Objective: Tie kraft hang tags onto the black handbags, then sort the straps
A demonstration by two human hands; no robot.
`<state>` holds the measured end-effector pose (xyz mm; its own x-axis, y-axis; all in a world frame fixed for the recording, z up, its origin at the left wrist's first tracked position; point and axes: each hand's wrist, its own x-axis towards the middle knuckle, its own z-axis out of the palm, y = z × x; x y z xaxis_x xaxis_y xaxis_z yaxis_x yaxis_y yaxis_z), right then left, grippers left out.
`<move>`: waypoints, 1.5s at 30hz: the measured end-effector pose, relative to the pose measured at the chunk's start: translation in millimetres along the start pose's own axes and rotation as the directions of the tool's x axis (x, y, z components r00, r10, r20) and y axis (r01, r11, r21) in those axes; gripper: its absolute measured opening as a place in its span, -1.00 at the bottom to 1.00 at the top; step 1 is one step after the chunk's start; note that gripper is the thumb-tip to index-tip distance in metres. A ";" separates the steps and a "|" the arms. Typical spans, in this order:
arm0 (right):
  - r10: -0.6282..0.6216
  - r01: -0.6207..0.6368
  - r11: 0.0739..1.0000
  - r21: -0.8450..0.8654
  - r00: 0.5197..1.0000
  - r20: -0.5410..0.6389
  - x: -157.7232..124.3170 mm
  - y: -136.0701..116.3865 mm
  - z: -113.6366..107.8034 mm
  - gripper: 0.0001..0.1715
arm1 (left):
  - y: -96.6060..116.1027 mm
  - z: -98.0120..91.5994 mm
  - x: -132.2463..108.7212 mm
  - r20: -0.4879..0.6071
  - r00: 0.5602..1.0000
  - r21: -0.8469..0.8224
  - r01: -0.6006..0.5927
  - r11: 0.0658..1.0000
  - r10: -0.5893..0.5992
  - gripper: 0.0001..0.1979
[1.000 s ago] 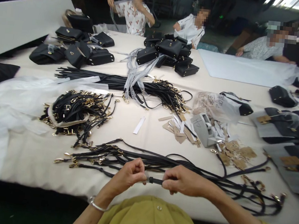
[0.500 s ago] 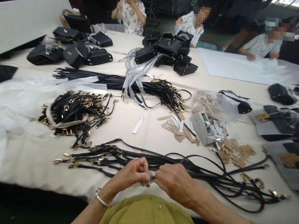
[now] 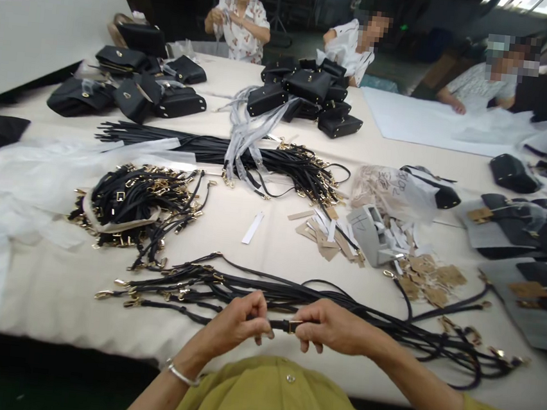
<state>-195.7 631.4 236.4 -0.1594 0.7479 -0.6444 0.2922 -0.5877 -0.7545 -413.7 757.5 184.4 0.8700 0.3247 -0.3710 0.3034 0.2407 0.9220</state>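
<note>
Between my two hands a thin black strap (image 3: 281,325) is stretched, with a small gold buckle (image 3: 293,327) on it. My left hand (image 3: 243,318) is closed on the strap, thumb against the curled fingers. My right hand (image 3: 329,326) pinches the strap right beside the buckle. Just beyond my hands a row of black straps with gold clasps (image 3: 275,289) lies across the table's near side. Some of those straps pass behind my hands and are partly hidden.
A coil of black straps (image 3: 119,196) is at left, with more straps (image 3: 202,146) behind it. Paper tags (image 3: 450,273) and a grey box (image 3: 366,230) lie right of centre. Black handbags (image 3: 309,86) stand farther back. Several people sit or stand across the table (image 3: 223,226).
My hands have moved slightly apart, and the gold buckle and strap between them now show. The right hand has shifted right. People across the table have moved their arms a little.
</note>
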 end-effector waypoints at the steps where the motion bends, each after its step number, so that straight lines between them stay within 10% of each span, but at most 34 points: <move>1: -0.009 0.007 0.999 -0.039 1.000 -0.030 0.1 -1.3 2.8 -0.78 | 1.1 0.7 0.8 0.029 1.000 -0.041 0.004 0.999 -0.003 -0.78; 7: -0.086 0.046 0.975 -0.217 0.980 -0.179 8.7 -9.8 18.1 -0.80 | 5.5 1.7 9.2 0.121 0.993 0.095 -0.026 0.995 0.014 -0.84; 11: 0.026 -0.041 0.990 0.137 0.994 0.106 15.5 -2.6 16.1 -0.50 | 6.3 1.0 13.1 0.120 0.975 0.396 -0.219 0.892 0.187 -0.90; 14: -0.048 -0.026 0.938 0.345 0.978 0.203 20.3 7.8 18.1 -0.57 | 4.5 3.4 14.2 0.122 0.891 0.593 -0.419 0.687 0.438 -0.96; 17: 0.005 -0.015 0.894 0.449 1.000 0.023 26.3 14.3 27.4 -0.62 | -0.5 6.9 9.7 -0.124 0.787 0.699 -0.363 0.617 0.604 -0.84; 21: 0.080 0.027 0.891 0.453 0.973 -0.216 37.0 11.4 43.5 -0.59 | -3.9 10.9 -3.3 -0.410 0.821 0.668 -0.026 0.744 0.397 -0.70; 27: -0.070 0.132 0.946 0.295 0.975 -0.212 47.5 5.7 64.2 -0.74 | 2.5 9.3 -13.6 -0.423 0.906 0.524 0.222 0.822 0.025 -0.78; 39: -0.184 -0.031 0.918 -0.395 0.849 -0.495 51.1 -1.6 70.7 -0.76 | -4.9 17.3 -30.2 -0.365 0.931 0.860 0.329 0.390 0.019 -0.70; 45: -0.327 0.045 0.748 -0.662 0.893 -0.309 63.3 0.0 89.5 -0.72 | -16.3 27.1 -38.7 -0.367 0.927 0.842 0.293 0.454 0.082 -0.71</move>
<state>-290.2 651.2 184.4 0.0538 0.9556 -0.2896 0.8360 -0.2018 -0.5103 -441.8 716.2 186.7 0.6885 0.6559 -0.3093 0.7197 -0.5654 0.4030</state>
